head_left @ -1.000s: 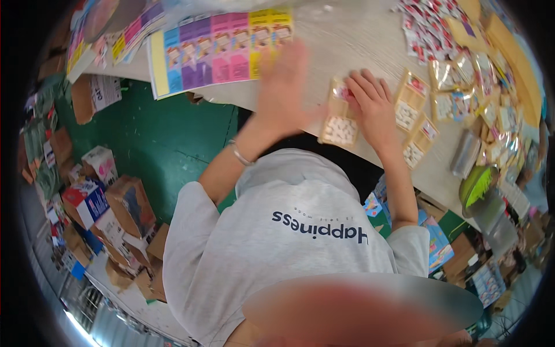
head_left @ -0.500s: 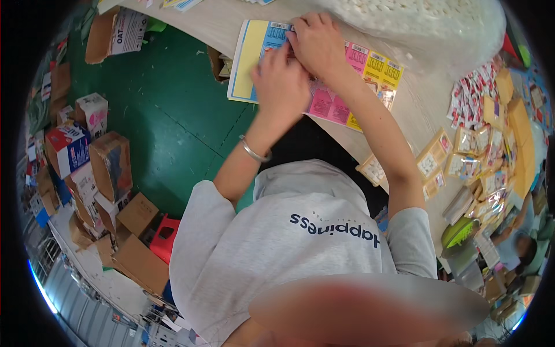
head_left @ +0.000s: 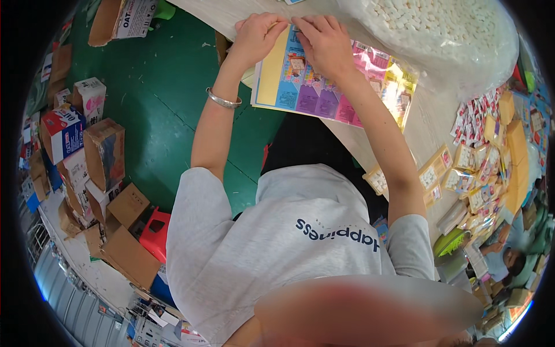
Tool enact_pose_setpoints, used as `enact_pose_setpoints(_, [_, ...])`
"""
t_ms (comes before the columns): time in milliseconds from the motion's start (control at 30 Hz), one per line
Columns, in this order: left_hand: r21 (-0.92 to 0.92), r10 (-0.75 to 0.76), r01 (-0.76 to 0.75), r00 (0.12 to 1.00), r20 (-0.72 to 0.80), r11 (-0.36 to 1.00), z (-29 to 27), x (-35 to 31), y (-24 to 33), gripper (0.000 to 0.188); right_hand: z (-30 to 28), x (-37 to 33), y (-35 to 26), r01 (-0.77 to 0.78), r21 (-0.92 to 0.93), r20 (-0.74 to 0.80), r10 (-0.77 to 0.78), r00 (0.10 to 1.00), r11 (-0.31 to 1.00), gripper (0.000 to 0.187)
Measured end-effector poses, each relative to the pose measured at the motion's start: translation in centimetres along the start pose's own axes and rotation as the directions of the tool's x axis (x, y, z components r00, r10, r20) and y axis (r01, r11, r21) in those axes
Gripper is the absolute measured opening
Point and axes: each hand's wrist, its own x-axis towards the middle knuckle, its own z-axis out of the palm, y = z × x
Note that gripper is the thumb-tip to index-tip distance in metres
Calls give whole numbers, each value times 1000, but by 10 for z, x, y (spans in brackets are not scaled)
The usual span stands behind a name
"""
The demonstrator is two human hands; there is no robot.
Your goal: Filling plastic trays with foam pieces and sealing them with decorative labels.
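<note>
A stack of glossy printed sheets (head_left: 318, 101), with blue, purple, pink and yellow panels and a plain pale-yellow strip at its left, lies over the table's near edge. At the far left corner, beside the strip, my left hand (head_left: 257, 39) pinches the sheet's edge between thumb and fingertips. My right hand (head_left: 328, 49) lies over the blue and purple panels. Its fingers are bent, and the index fingertip meets the far edge close to my left fingertips. What exactly sits between the right fingers is partly hidden. A silver bracelet (head_left: 224, 99) circles my left wrist.
A large clear bag of small white pieces (head_left: 430, 23) stands beyond the sheets. Small filled trays (head_left: 433, 168) and red-white packets (head_left: 475, 118) lie at the right. Cardboard boxes (head_left: 104, 153) and a red stool (head_left: 155, 234) stand left on the green floor (head_left: 162, 98).
My left hand has moved from over the sheets to their far left corner and now pinches there. The sheets have shifted slightly right; my right hand stays near the far edge.
</note>
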Motion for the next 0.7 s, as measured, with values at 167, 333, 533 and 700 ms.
enact_pose_setpoints(167, [54,18,-18,1000,-15,998,-5,-2,4,24,3,-1,0,123,-129,-43,-129,991,984,40])
enact_pose_setpoints(333, [61,-42,41,999,20,997,-5,0,7,23,-1,-4,5,235,-211,-86,-258,962,949,44])
enact_pose_setpoints(533, [423,163,-130,986,-42,897,19,19,8,17,-61,-1,-8,142,-103,-100,-152,983,985,20])
enact_pose_setpoints(700, [572,250,-160,965,-81,805,10,30,-64,22,-203,-77,-85,-27,585,487,-325,811,810,13])
